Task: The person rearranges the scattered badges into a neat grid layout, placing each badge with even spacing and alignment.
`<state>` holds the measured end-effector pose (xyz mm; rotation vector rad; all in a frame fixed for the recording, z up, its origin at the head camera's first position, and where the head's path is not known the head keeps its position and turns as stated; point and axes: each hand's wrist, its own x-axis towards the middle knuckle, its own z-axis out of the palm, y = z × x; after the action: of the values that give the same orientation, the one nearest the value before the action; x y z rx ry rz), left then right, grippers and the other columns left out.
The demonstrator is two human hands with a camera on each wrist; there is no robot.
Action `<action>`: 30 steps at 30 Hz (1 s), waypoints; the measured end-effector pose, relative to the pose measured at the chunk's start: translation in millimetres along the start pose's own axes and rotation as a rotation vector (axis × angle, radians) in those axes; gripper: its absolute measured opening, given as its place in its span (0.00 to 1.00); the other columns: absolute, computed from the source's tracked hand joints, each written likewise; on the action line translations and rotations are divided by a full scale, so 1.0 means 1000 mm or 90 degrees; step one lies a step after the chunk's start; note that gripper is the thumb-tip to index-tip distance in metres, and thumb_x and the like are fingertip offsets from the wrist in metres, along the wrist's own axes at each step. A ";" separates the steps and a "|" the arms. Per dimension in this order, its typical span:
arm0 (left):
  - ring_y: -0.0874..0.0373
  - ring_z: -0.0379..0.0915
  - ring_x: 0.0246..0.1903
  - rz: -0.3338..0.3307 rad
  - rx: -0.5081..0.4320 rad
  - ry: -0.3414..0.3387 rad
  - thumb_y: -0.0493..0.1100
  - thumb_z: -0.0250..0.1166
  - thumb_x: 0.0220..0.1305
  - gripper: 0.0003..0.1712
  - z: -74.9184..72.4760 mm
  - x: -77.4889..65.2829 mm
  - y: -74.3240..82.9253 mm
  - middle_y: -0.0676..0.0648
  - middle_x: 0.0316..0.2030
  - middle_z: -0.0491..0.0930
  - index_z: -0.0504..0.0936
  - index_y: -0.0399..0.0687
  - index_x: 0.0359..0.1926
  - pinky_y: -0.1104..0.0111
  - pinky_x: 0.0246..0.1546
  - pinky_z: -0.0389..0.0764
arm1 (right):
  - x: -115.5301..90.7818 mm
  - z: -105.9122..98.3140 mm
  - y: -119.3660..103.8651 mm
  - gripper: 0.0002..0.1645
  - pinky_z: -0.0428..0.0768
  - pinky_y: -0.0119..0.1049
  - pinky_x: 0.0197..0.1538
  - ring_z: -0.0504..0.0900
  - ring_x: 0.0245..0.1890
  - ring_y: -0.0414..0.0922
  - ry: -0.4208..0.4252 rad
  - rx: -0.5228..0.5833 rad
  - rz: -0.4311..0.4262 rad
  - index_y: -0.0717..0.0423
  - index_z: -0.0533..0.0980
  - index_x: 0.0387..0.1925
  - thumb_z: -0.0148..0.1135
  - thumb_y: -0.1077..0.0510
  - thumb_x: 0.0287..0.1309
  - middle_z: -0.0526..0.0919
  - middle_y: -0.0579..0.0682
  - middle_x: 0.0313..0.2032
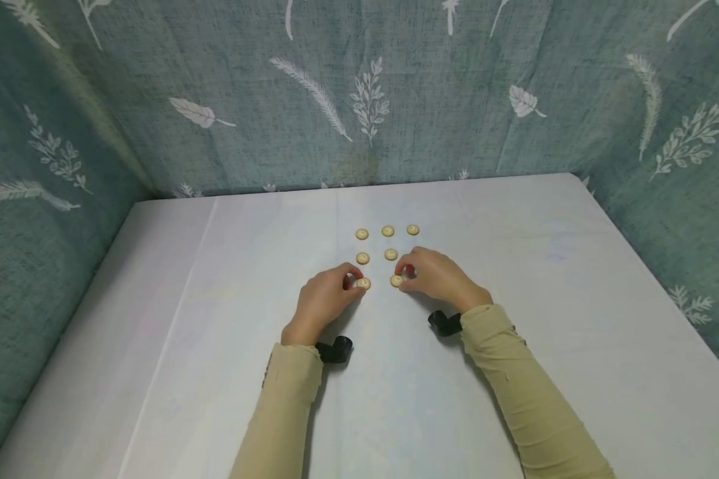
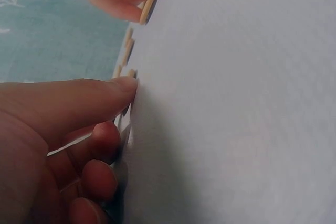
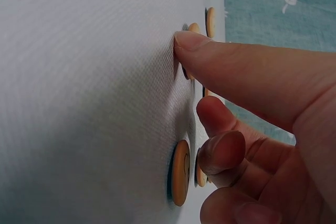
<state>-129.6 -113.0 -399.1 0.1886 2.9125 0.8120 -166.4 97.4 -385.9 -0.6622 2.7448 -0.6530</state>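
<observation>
My left hand (image 1: 325, 299) pinches a small round wooden disc (image 1: 364, 284) at the table surface between thumb and forefinger. To its right, my right hand (image 1: 439, 276) grips another wooden disc (image 1: 397, 281), thumb on the near side and forefinger on the far side. Both discs are pale with dark marks on top. In the right wrist view, the right thumb (image 3: 236, 66) covers much of the held disc. A further disc (image 3: 180, 174) lies on the table below that hand's fingers; the hand hides it in the head view.
Beyond the hands, two discs (image 1: 363, 258) (image 1: 391, 254) lie side by side, and three more (image 1: 362, 234) (image 1: 387, 231) (image 1: 413, 229) form a row behind them. A white cloth covers the table (image 1: 228, 299). Green leaf-patterned curtains (image 1: 431, 126) stand behind and at the sides.
</observation>
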 end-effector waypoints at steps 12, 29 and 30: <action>0.59 0.65 0.23 -0.008 0.001 -0.009 0.52 0.63 0.54 0.14 0.005 -0.002 -0.004 0.54 0.23 0.70 0.76 0.57 0.42 0.67 0.24 0.65 | -0.003 0.008 0.001 0.13 0.69 0.37 0.39 0.70 0.32 0.43 -0.003 0.006 0.012 0.49 0.78 0.36 0.68 0.52 0.45 0.72 0.45 0.32; 0.59 0.66 0.23 -0.007 -0.045 -0.036 0.51 0.65 0.53 0.15 0.011 -0.003 -0.010 0.54 0.24 0.71 0.76 0.57 0.43 0.67 0.25 0.66 | -0.006 0.011 0.008 0.16 0.69 0.36 0.37 0.70 0.31 0.42 -0.016 0.008 0.013 0.49 0.77 0.39 0.67 0.50 0.46 0.72 0.45 0.31; 0.59 0.67 0.23 -0.009 -0.059 -0.044 0.51 0.65 0.53 0.16 0.010 -0.002 -0.011 0.54 0.24 0.71 0.76 0.58 0.43 0.67 0.26 0.66 | -0.006 0.009 0.009 0.17 0.69 0.36 0.37 0.70 0.31 0.42 -0.015 0.013 0.010 0.49 0.77 0.41 0.66 0.50 0.47 0.72 0.45 0.32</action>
<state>-127.5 -117.9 -413.6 0.1839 2.8020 0.9166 -161.6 104.5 -397.0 -0.6379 2.7155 -0.6653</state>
